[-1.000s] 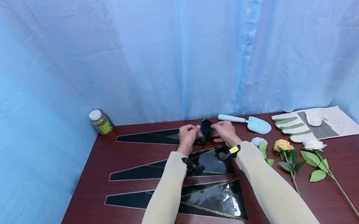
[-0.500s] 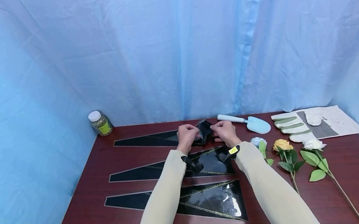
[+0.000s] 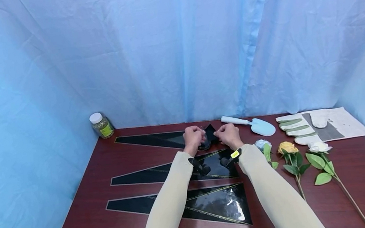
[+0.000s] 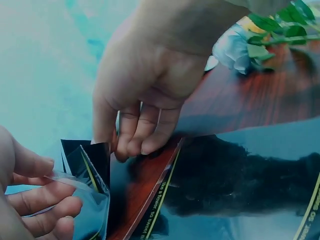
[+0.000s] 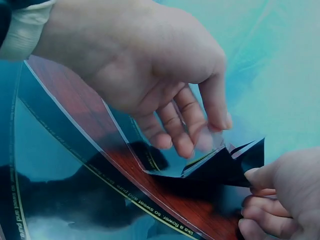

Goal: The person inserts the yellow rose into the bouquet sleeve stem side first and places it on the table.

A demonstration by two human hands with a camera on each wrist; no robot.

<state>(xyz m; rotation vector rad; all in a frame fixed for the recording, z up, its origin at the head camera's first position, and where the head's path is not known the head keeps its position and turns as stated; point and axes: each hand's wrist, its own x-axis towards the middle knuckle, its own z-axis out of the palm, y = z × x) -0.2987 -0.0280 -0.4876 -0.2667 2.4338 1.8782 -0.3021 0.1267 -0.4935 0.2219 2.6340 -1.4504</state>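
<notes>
Near the table's back edge, both hands are at the wide end of a black and clear flower wrapping sleeve point(image 3: 166, 139). My left hand point(image 3: 193, 140) pinches its clear film point(image 4: 75, 181) between thumb and fingers. Opposite, my right hand point(image 3: 229, 136) pinches the black back layer point(image 5: 210, 172) by its edge. Between the hands the mouth is creased and raised, the two layers standing partly apart. Two similar sleeves lie flat nearer the body: a middle one point(image 3: 142, 176) and a front one point(image 3: 215, 202), both with yellow lettering along their edges.
A lidded jar point(image 3: 102, 125) stands at the back left corner. To the right lie a light blue trowel point(image 3: 262, 127), white and green gloves point(image 3: 337, 124), and a blue rose point(image 3: 263, 144), a yellow rose point(image 3: 287, 148) and a white rose point(image 3: 319, 147). Blue curtains point(image 3: 174, 53) surround the table.
My left hand has shifted slightly right with the clear film. The raised mouth of the sleeve has changed shape, its black corner now standing up in a point. The right hand stays nearly in place.
</notes>
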